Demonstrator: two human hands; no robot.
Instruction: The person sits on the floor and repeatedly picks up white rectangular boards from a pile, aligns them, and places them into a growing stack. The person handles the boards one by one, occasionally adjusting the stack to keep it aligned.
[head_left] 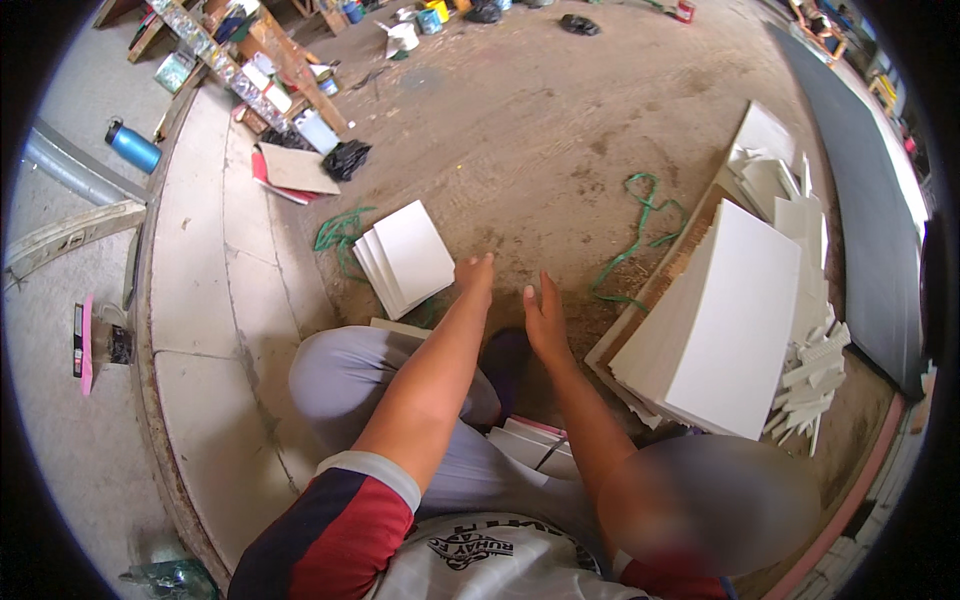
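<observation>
A small fanned stack of white sheets [408, 255] lies on the dirt-covered floor ahead of my knees. My left hand [475, 277] is at the right corner of this stack, its fingers curled in. Whether it grips a sheet or only rests beside the edge is hard to see. To its right, my right hand [545, 318] hovers apart with fingers stretched and thumb spread, holding nothing. More white pieces with a pink edge [535, 445] lie below, between my legs, partly hidden by my right forearm.
At right stands a tall stack of white sheets [735, 310] with loose offcuts [808, 385] beside it. Green twine [640, 215] trails on the floor; more twine [342, 230] lies by the small stack. A black bag [346, 160] and blue bottle [132, 146] are upper left.
</observation>
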